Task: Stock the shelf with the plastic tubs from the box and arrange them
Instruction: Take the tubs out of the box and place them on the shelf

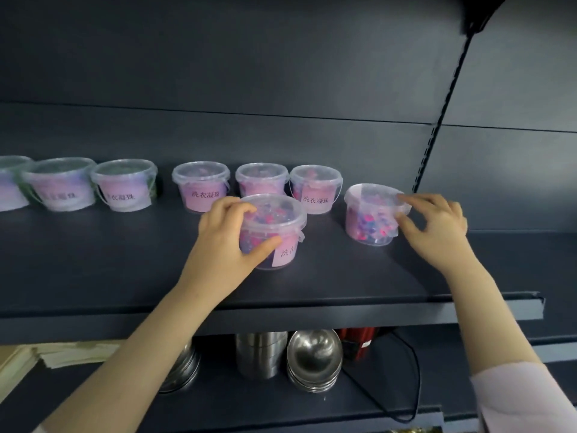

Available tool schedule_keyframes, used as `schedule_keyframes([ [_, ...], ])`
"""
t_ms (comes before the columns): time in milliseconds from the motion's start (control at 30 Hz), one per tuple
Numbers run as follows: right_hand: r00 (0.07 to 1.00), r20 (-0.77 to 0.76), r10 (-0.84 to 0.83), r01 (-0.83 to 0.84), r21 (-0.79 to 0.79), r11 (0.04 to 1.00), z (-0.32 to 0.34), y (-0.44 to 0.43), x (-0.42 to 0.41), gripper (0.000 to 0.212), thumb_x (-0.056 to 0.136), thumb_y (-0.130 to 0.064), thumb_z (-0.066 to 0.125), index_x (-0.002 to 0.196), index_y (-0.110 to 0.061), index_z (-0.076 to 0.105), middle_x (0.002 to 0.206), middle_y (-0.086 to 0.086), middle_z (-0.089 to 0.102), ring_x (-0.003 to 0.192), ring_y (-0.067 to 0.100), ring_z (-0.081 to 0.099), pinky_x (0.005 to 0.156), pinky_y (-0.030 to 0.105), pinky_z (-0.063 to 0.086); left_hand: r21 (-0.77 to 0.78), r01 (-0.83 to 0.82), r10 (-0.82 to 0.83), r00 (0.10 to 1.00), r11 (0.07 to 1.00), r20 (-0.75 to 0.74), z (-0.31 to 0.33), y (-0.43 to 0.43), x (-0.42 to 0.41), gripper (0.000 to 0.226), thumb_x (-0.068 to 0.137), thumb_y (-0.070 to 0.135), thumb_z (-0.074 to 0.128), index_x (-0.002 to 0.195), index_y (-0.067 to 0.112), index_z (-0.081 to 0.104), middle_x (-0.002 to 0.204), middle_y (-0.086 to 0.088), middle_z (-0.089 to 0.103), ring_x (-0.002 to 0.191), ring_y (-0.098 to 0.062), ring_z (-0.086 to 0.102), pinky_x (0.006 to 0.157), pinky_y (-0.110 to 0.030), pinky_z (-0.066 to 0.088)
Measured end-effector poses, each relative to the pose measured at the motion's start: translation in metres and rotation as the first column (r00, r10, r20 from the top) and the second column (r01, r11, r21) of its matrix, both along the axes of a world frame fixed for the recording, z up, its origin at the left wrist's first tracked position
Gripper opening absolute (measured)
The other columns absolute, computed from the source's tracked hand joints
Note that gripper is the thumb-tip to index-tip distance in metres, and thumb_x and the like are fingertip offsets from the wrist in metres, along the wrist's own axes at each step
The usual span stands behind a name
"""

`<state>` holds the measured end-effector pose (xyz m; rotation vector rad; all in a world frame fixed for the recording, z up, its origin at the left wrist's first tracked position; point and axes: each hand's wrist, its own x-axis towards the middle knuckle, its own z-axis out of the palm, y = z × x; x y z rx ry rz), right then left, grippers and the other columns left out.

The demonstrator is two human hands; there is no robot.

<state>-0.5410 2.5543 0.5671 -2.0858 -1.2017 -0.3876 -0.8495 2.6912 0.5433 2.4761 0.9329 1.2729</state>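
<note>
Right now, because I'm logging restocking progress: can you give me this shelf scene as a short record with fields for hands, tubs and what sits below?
left hand: grips the front tub from its left side
right hand: holds the rightmost tub at rim and side; the tub looks tilted
back-row tubs: six, lidded, the leftmost cut off by the frame
shelf: dark, carries all eight tubs
below: stacked metal bowls
</note>
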Motion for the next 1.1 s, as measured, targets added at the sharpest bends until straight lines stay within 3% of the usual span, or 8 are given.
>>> schedule_keyframes([
  [133, 0.997, 0.019, 0.074, -0.074, -0.024, 0.997, 0.002, 0.021, 0.005, 0.037, 0.087, -0.049, 0.063, 0.120, -0.032, 0.066, 0.127, -0.004, 0.062, 0.119, 0.032, 0.046, 0.101, 0.047, 0.035, -0.004, -0.007, 0.007, 0.999, 1.000, -0.034, 0.001, 0.006, 0.011, 0.067, 0.075, 0.073, 0.049, 0.121, 0.024, 0.049, 0.134, 0.007, 0.041, 0.123, -0.020, 0.039, 0.095, -0.030, 0.034],
  [267, 0.995, -0.094, 0.039, -0.049, -0.106, 0.993, 0.012, 0.042, 0.035, 0.040, 0.091, -0.027, 0.055, 0.130, -0.038, 0.059, 0.143, -0.001, 0.047, 0.131, 0.035, 0.034, 0.110, 0.047, 0.025, -0.099, 0.023, -0.026, 0.999, 0.995, -0.025, 0.002, 0.015, 0.007, 0.052, 0.081, 0.064, 0.052, 0.126, 0.039, 0.048, 0.146, 0.011, 0.037, 0.134, -0.014, 0.028, 0.107, -0.034, 0.025],
  [367, 0.987, -0.148, 0.061, -0.065, -0.025, 0.998, 0.018, 0.056, 0.046, 0.037, 0.089, -0.017, 0.050, 0.120, -0.028, 0.067, 0.132, 0.015, 0.051, 0.126, 0.036, 0.039, 0.110, 0.041, 0.030, -0.049, 0.006, -0.004, 0.999, 0.999, 0.036, 0.004, 0.021, 0.002, 0.033, 0.088, 0.038, 0.055, 0.121, 0.041, 0.058, 0.141, 0.011, 0.042, 0.127, -0.010, 0.030, 0.106, -0.035, 0.026],
  [433, 0.967, -0.227, 0.113, -0.120, -0.018, 0.993, 0.017, 0.066, 0.047, 0.026, 0.090, -0.030, 0.056, 0.111, -0.022, 0.070, 0.127, 0.014, 0.056, 0.125, 0.029, 0.045, 0.106, 0.036, 0.036, -0.001, -0.050, 0.050, 0.998, 0.999, 0.037, 0.007, 0.028, 0.000, 0.034, 0.088, 0.019, 0.055, 0.119, 0.032, 0.063, 0.133, 0.008, 0.051, 0.122, -0.018, 0.039, 0.106, -0.040, 0.032],
  [500, 0.961, -0.255, 0.108, -0.129, -0.070, 0.989, 0.018, 0.076, 0.051, 0.042, 0.087, -0.049, 0.059, 0.115, -0.018, 0.064, 0.127, 0.012, 0.057, 0.122, 0.031, 0.050, 0.100, 0.037, 0.041, -0.001, -0.111, 0.111, 0.994, 0.994, 0.012, 0.011, 0.034, -0.001, 0.034, 0.088, 0.014, 0.054, 0.118, 0.026, 0.064, 0.130, 0.007, 0.056, 0.119, -0.025, 0.044, 0.105, -0.043, 0.035],
  [733, 0.955, -0.276, 0.105, -0.125, -0.057, 0.991, 0.008, 0.100, 0.073, 0.043, 0.093, -0.034, 0.057, 0.135, -0.027, 0.056, 0.140, 0.016, 0.041, 0.133, 0.035, 0.035, 0.114, 0.037, 0.024, 0.027, -0.238, 0.239, 0.957, 0.971, -0.161, 0.020, 0.053, 0.002, 0.062, 0.084, 0.064, 0.049, 0.123, 0.017, 0.060, 0.132, 0.001, 0.058, 0.123, -0.024, 0.047, 0.104, -0.046, 0.038],
  [967, 0.958, -0.257, 0.129, -0.132, 0.005, 0.991, 0.003, 0.111, 0.072, 0.033, 0.095, -0.025, 0.055, 0.127, -0.016, 0.060, 0.128, 0.019, 0.057, 0.105, 0.032, 0.058, 0.092, 0.029, 0.038, -0.015, -0.188, 0.187, 0.981, 0.982, -0.049, 0.012, 0.056, -0.002, 0.065, 0.079, 0.066, 0.048, 0.123, 0.019, 0.057, 0.131, 0.005, 0.055, 0.118, -0.020, 0.045, 0.101, -0.041, 0.040],
  [1100, 0.984, -0.166, 0.059, -0.068, -0.050, 0.996, 0.001, 0.108, 0.060, 0.042, 0.098, -0.027, 0.051, 0.138, -0.016, 0.052, 0.144, 0.017, 0.047, 0.130, 0.038, 0.042, 0.108, 0.041, 0.032, 0.026, -0.172, 0.173, 0.984, 0.985, -0.037, 0.011, 0.054, -0.010, 0.066, 0.078, 0.068, 0.046, 0.121, 0.019, 0.058, 0.126, 0.007, 0.055, 0.113, -0.020, 0.045, 0.095, -0.037, 0.042],
])
